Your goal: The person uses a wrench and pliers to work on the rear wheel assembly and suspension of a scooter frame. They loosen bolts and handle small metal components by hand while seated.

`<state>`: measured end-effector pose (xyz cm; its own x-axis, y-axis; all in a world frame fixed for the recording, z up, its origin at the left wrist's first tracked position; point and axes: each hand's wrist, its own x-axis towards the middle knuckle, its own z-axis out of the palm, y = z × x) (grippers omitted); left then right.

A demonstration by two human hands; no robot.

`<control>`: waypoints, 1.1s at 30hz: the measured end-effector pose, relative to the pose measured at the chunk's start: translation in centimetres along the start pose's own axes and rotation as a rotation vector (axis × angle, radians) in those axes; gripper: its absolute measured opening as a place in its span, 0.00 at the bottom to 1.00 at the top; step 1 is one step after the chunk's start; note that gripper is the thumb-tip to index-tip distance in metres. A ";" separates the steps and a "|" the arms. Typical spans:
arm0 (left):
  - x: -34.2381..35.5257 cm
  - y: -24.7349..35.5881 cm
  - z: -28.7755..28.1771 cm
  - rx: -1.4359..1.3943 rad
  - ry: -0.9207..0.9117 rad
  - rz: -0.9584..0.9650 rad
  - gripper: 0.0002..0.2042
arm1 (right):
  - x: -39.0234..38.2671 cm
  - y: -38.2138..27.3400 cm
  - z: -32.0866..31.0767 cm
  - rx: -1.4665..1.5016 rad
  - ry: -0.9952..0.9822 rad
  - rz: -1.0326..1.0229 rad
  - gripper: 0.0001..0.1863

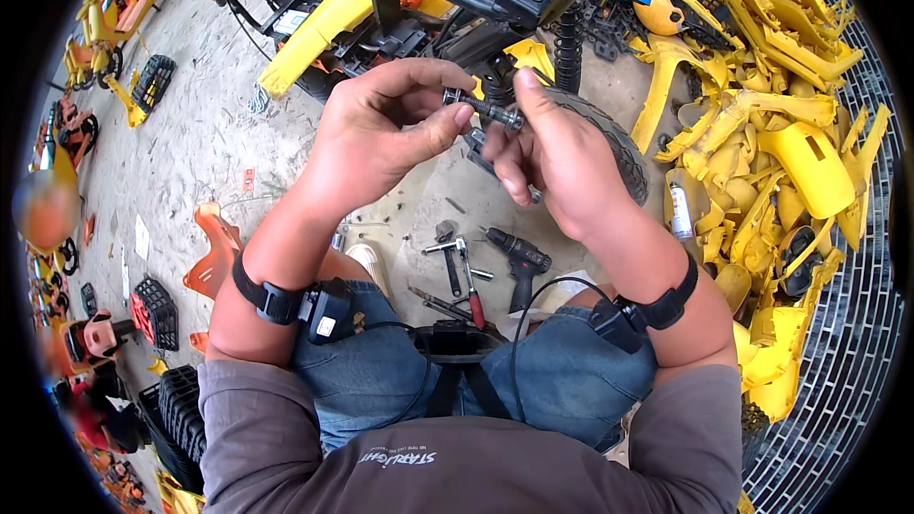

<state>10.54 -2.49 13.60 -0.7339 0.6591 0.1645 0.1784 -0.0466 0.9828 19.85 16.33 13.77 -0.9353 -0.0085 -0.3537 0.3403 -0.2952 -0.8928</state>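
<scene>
Between the thumb and fingers of my left hand (386, 124) is a dark metal threaded bolt (484, 109) with wider collars near its ends. It lies slantwise, its lower end reaching toward my right hand (562, 148). The right thumb is raised beside that end, while the other fingers curl around a grey metal bar (481, 150), mostly hidden by them. Just beyond both hands stands a vehicle frame with a black tyre (619, 138) and a black coil spring (568, 43).
Below my hands lie a cordless drill (519, 262), a red-handled ratchet (468, 276), a hammer (447, 262) and pliers (438, 303). Yellow plastic panels (809, 167) pile up at right, near a spray can (680, 209). Black baskets (154, 312) and orange vehicles stand at left.
</scene>
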 end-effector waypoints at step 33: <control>-0.9 -0.4 -2.7 0.345 0.140 0.022 0.12 | 2.7 0.7 1.1 -0.313 -0.024 -0.268 0.16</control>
<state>9.36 -5.04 13.31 -0.8059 0.5503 0.2183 0.3877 0.2118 0.8971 17.45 15.03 12.45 -0.9956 0.0063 -0.0938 0.0938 0.0147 -0.9955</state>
